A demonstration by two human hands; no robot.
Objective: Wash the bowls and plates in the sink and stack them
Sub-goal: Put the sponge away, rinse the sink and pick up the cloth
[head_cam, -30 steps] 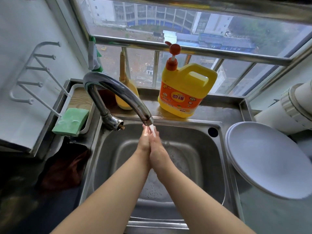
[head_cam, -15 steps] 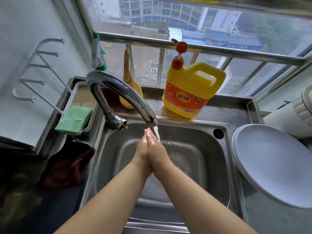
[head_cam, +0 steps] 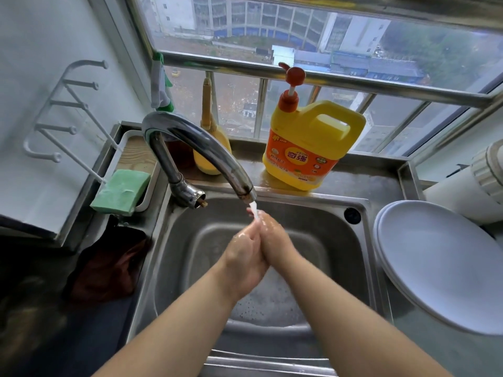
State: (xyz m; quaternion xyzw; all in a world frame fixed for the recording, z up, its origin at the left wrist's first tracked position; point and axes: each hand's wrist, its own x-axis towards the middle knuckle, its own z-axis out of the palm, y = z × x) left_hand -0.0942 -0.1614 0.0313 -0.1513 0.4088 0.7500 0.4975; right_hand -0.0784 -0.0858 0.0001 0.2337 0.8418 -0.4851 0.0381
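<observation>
My left hand point(head_cam: 242, 257) and my right hand point(head_cam: 275, 238) are pressed palm to palm over the steel sink point(head_cam: 337, 257), wet, under a thin stream of water from the curved tap point(head_cam: 201, 148). Neither hand holds anything. No dishes show in the basin, whose floor carries foam and water. A stack of white plates point(head_cam: 441, 262) lies upside down on the counter to the right of the sink, apart from both hands.
A yellow detergent jug point(head_cam: 310, 148) with a red pump stands on the ledge behind the sink. A green sponge point(head_cam: 121, 191) sits in a tray at the left, below a white wall rack point(head_cam: 62, 110). A dark cloth point(head_cam: 106, 268) lies left of the basin.
My joined hands have drawn slightly back and down from the spout, with the left sliding lower against the right. The view has tilted a little.
</observation>
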